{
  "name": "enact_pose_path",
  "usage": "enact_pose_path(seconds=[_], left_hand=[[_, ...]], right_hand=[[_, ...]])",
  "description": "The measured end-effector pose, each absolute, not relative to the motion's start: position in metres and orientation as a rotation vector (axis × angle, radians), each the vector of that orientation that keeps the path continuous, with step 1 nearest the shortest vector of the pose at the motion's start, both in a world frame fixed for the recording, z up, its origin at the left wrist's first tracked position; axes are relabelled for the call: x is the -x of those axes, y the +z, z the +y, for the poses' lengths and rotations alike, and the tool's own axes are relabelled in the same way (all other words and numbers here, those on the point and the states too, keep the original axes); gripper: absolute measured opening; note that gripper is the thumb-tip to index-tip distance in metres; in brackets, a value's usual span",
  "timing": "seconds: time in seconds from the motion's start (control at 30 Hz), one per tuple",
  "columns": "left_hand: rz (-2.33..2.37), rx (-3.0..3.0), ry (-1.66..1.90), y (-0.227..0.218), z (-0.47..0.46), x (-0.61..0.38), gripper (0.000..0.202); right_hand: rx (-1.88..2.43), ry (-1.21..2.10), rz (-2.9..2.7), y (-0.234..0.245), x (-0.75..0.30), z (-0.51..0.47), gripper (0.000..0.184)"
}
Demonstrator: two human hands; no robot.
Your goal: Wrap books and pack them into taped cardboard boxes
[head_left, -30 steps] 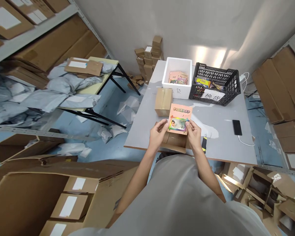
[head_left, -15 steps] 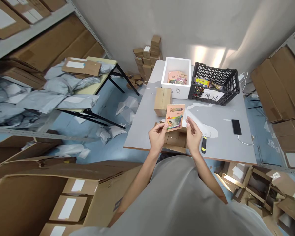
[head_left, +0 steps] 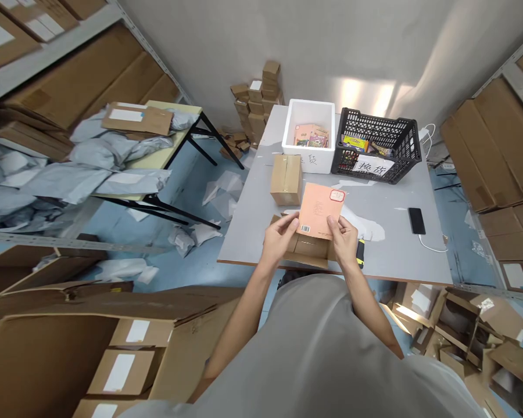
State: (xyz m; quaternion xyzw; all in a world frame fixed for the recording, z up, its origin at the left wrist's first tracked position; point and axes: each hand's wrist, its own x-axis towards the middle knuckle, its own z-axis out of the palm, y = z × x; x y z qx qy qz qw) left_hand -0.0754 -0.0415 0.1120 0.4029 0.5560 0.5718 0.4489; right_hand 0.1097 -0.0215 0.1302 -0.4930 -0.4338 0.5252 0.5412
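Note:
A thin salmon-coloured booklet [head_left: 319,210] is held up above the table's near edge. A barcode and a small red-edged label show on the side turned to me. My left hand [head_left: 279,237] pinches its left edge, and my right hand [head_left: 344,237] grips the lower right corner with the thumb in front. Directly below the booklet stands an open cardboard box [head_left: 305,259], partly covered by it and my hands. Just right of my right hand lies a black-and-yellow utility knife [head_left: 360,254], its upper part beside my fingers.
Behind the booklet stands a closed carton [head_left: 286,180]. Farther back are a white foam box [head_left: 309,161] with booklets and a black crate [head_left: 377,165] with colourful packets. A phone [head_left: 416,221] on a cable lies right. Parcels [head_left: 126,181] cover a side table; cartons surround me.
The booklet has been turned over from its picture cover to its plain barcode side. My right hand, earlier apart from it, now grips its right corner.

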Motion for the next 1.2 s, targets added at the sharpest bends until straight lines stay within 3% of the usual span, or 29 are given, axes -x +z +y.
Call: enact_pose_path(seconds=[0.47,0.63,0.87,0.97,1.2], left_hand=[[1.294,-0.875,1.364,0.118,-0.052,0.073,0.057],[1.399,-0.954,1.516,0.112,-0.054,0.072,0.049],[1.565,-1.463,1.649,0.119,-0.070,0.044,0.026],[1.515,-1.670,1.579,0.123,-0.074,0.038,0.024],[1.521,-1.204,1.455,0.127,-0.051,0.082,0.061]], right_hand=[[1.177,1.327,-0.976,0.114,-0.106,-0.015,0.068],[1.242,1.066,-1.019,0.114,-0.103,-0.018,0.065],[1.111,1.285,-1.054,0.128,-0.080,-0.044,0.058],[1.126,1.234,-1.065,0.130,-0.080,-0.044,0.050],[1.069,1.357,-1.062,0.131,-0.105,-0.030,0.058]])
